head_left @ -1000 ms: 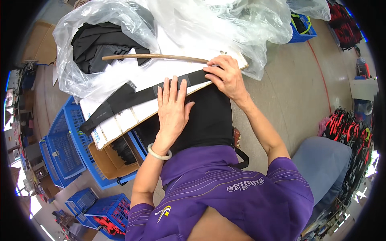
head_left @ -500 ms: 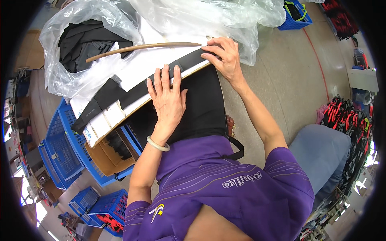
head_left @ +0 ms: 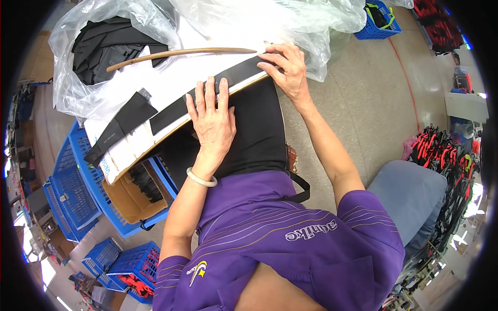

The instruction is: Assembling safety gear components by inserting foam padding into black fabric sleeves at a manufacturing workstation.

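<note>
A long black fabric strip (head_left: 171, 115) runs along the near edge of a white-topped table (head_left: 136, 147). My left hand (head_left: 212, 122) lies flat on the strip's middle, fingers stretched out and slightly apart. At the strip's right end my right hand (head_left: 291, 75) has its fingers bent, thumb and forefinger close together on the black material. Just beyond the strip rests a thin curved wooden stick (head_left: 181, 52). To the left, separate dark fabric pieces (head_left: 124, 120) lie overlapping on the table.
A clear plastic bag (head_left: 65, 67) holding folded black fabric (head_left: 106, 44) stands at the far left. More clear plastic (head_left: 311, 26) covers the back. Blue crates (head_left: 78, 199) and a cardboard box (head_left: 127, 199) sit below the table's left side. A grey-covered object (head_left: 410, 194) is at right.
A gap now shows between the strip's left end and the dark pieces, where they met before. Both hands keep nearly the same pose; the whole view has shifted slightly.
</note>
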A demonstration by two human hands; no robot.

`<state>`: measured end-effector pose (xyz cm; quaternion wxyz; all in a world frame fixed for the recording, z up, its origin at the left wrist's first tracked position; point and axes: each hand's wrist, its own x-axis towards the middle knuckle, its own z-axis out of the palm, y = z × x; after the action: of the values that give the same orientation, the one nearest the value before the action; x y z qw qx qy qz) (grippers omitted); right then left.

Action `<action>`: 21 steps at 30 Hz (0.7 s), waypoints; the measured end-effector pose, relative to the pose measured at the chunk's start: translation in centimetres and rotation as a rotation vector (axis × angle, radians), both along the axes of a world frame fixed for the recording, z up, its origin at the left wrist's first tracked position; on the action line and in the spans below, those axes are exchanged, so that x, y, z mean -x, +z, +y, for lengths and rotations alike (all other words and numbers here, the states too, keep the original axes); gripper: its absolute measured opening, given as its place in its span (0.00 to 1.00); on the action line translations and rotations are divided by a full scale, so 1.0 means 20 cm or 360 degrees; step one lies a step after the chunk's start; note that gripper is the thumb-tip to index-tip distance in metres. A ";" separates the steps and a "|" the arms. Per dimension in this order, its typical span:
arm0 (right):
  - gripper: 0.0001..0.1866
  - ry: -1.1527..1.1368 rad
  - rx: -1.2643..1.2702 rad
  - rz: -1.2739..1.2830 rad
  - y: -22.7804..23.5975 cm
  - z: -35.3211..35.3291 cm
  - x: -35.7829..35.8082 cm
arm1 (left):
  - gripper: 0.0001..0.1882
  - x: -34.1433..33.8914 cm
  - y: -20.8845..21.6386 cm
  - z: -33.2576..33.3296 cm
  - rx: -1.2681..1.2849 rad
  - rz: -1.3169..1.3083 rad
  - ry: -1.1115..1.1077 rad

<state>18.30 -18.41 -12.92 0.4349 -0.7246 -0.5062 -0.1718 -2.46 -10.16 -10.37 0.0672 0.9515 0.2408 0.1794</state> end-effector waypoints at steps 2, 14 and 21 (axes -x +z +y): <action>0.11 0.0015 -0.0014 0.0002 0.00 0.00 0.00 | 0.38 0.00 -0.01 0.00 -0.0006 -0.0022 -0.0001; 0.11 -0.0009 0.0033 0.0059 0.01 0.00 0.02 | 0.43 -0.01 -0.02 -0.03 -0.0083 0.0091 0.0030; 0.09 0.0005 -0.0012 0.0033 0.00 0.01 0.01 | 0.42 -0.03 -0.06 -0.03 -0.0230 0.0152 0.0105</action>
<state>18.07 -18.17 -12.96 0.4432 -0.7239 -0.5021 -0.1655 -1.84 -10.77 -11.60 -0.0191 0.9529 0.2612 0.1529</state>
